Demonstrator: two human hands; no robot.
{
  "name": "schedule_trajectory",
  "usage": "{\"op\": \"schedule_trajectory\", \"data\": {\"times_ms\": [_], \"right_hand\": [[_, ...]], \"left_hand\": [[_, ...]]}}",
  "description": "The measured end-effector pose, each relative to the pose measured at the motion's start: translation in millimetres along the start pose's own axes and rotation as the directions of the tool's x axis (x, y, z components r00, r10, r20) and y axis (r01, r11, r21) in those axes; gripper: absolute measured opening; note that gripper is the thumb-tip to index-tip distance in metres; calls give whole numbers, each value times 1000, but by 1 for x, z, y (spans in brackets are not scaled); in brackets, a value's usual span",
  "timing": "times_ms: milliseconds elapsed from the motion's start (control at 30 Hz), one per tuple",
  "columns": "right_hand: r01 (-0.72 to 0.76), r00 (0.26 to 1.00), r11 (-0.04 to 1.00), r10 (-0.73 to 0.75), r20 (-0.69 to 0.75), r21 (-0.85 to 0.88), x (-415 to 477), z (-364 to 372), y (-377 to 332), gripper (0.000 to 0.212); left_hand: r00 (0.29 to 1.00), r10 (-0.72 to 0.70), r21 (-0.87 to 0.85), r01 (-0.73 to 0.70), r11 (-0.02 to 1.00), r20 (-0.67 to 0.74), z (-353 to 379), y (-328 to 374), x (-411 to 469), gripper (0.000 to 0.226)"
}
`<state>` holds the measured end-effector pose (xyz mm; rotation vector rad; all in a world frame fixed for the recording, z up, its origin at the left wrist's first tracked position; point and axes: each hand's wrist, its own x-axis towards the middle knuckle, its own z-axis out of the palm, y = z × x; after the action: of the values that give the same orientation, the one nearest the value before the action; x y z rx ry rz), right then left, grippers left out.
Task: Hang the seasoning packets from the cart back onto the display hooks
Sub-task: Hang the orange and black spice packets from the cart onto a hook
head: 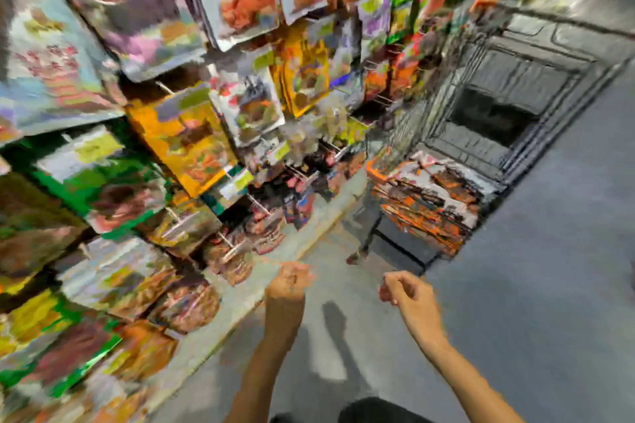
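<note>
Looking ahead and right, you find the seasoning packets heaped in the cart, nearer your right hand than your left hand, both curled and empty.

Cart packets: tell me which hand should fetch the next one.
Right, probably. Both hands look empty; the right hand is on the side of the cart, the left hand nearer the display hooks.

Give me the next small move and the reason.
Probably reach the right hand forward to the cart and take one of its seasoning packets: both it and the left hand are curled and seem to hold nothing, so there is nothing to hang yet.
</note>
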<state>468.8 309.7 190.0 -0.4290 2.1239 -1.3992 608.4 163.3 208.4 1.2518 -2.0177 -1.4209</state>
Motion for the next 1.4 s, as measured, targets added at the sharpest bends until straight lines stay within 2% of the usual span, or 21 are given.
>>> {"op": "schedule_trajectory", "data": {"times_ms": [33, 100, 133, 167, 233, 467, 700, 867, 967, 1233, 1300, 1400], "right_hand": [[-25, 999, 1000, 25, -34, -11, 4, -18, 9, 31], [-76, 993, 997, 73, -94, -24, 10, -47, 23, 32], [-94, 989, 995, 90, -117, -30, 14, -58, 28, 32], [-109, 985, 993, 103, -139, -33, 19, -68, 32, 31], [-126, 978, 991, 119, -173, -33, 29, -82, 37, 29], [-176, 943, 983, 185, -277, 57, 89, -117, 40, 30], [-265, 882, 960, 278, -380, 87, 192, -145, 33, 17], [-273, 849, 952, 306, -430, 139, 275, -151, 25, 19], [-312, 818, 930, 368, -442, 196, 326, -152, 33, 15], [-486, 710, 851, 518, -477, 200, 446, -132, 110, 23], [-531, 680, 828, 543, -492, 181, 468, -126, 135, 22], [-598, 697, 795, 580, -422, 104, 490, -117, 172, 15]], "left_hand": [[993, 0, -12, 1, 1000, 117, 20, 12, 1, 9], [971, 46, 94, -70, 993, 236, 52, 23, 12, 9], [969, 70, 156, -109, 982, 237, 66, 35, 15, 13], [976, 133, 235, -172, 957, 173, 79, 37, 24, 21], [975, 114, 190, -150, 970, 189, 103, 43, 39, 18], [910, 53, 174, -135, 975, 410, 159, 66, 111, 10], [815, 92, 179, -233, 956, 573, 208, 99, 231, 16], [751, 103, 163, -272, 948, 652, 255, 131, 324, 13], [739, 94, 215, -312, 926, 667, 291, 130, 372, 12], [796, -118, 422, -183, 888, 593, 389, 62, 462, 20], [805, -190, 492, -140, 860, 562, 406, 36, 476, 15], [804, -296, 615, -106, 781, 516, 429, 2, 492, 17]]}}
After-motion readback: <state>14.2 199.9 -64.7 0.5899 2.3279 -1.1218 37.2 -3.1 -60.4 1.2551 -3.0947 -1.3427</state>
